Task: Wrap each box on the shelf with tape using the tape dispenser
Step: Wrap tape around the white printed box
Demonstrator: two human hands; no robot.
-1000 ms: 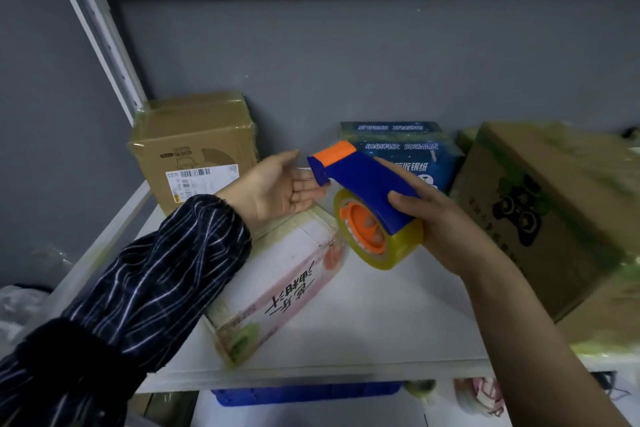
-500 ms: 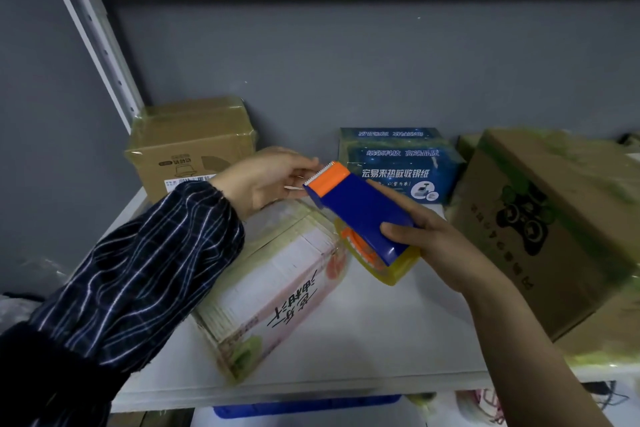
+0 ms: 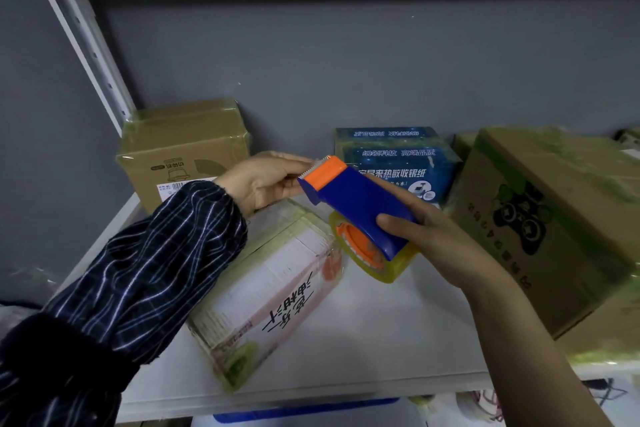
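The right hand (image 3: 433, 239) is gripping the boxy blue plastic tape dispenser (image 3: 356, 198), holding it just above the far right end of the white carton (image 3: 270, 295), a long glossy box banded in yellowish tape that is lying diagonally on the smooth white shelf (image 3: 398, 333). The dispenser's long axis is slanting up and leftward, its orange toothed cutter (image 3: 327, 172) pointing at the left hand (image 3: 266, 180), whose fingertips are meeting it; whether they are pinching tape cannot be told.
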